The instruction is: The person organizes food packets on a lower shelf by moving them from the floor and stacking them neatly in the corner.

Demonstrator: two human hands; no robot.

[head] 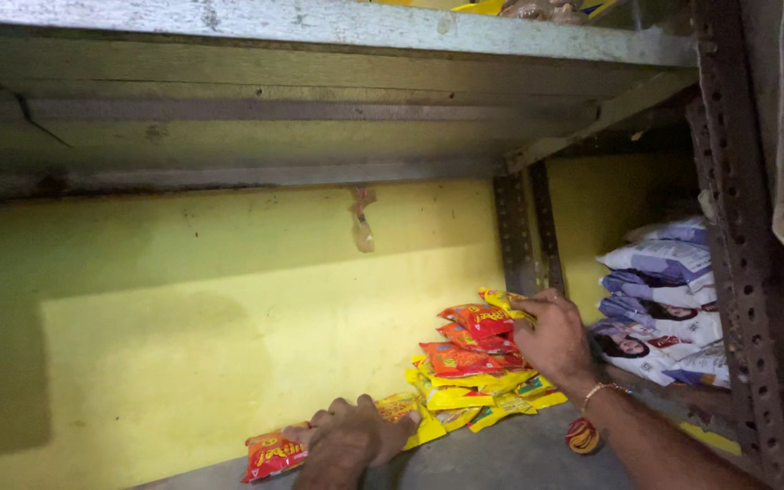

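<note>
My left hand (348, 437) lies flat on a row of small red-and-yellow packets (272, 453) lined up along the yellow back wall on the grey shelf (501, 454). My right hand (551, 338), with a bracelet at the wrist, grips the top of a leaning stack of the same red-and-yellow packets (469, 358) further right. One small red-and-yellow packet (581, 436) lies loose on the shelf beneath my right forearm.
A grey metal shelf board (319, 27) hangs low overhead. Perforated metal uprights (530, 231) stand at the right, with a thicker one (746, 272) nearer. Behind them is a pile of white-and-purple bags (664, 299).
</note>
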